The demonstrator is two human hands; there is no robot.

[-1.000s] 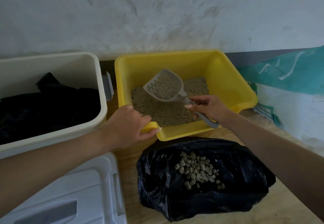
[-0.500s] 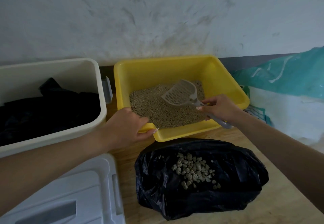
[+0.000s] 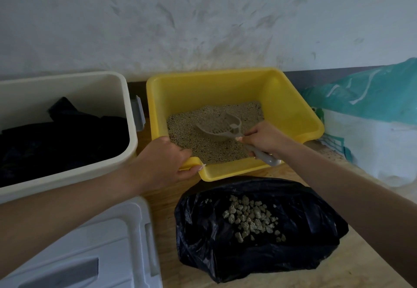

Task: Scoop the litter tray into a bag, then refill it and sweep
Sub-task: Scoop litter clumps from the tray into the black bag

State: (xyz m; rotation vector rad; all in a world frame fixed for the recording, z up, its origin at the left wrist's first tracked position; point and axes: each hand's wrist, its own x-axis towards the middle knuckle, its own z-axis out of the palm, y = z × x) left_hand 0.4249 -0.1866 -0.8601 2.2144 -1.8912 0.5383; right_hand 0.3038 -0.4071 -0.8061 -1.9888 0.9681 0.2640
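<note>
Scuffed white wall [image 3: 203, 17] runs behind a wooden floor [image 3: 365, 263] where everything sits. Against the wall stands a yellow litter tray [image 3: 291, 107], holding a layer of fine sandy litter [image 3: 203, 145] across its bottom.

On the tray's near left corner rests the left hand [image 3: 162, 163], its fingers curled over the rim and the thumb pressed under the lip, gripping the tray. Over the near right part of the tray is the right hand [image 3: 264, 138], its fingers closed around the grey handle of a slotted litter scoop [image 3: 223, 127]. The scoop's bowl lies down in the litter near the middle of the tray, partly sunk in the grains, while the handle end sticks out past the hand and over the tray's front rim.

Just in front of the tray lies an open black bag [image 3: 311, 242] on the floor, with a heap of pale lumpy clumps [image 3: 250, 217] inside it.

Left of the tray, close beside it, stands a cream plastic bin [image 3: 67, 84] with dark black plastic [image 3: 63, 138] crumpled inside. At the near left lies a white lid [image 3: 112, 242], flat on the floor. At the right edge leans a white and teal sack [image 3: 370, 116], with some spilled grains on the floor near its base.
</note>
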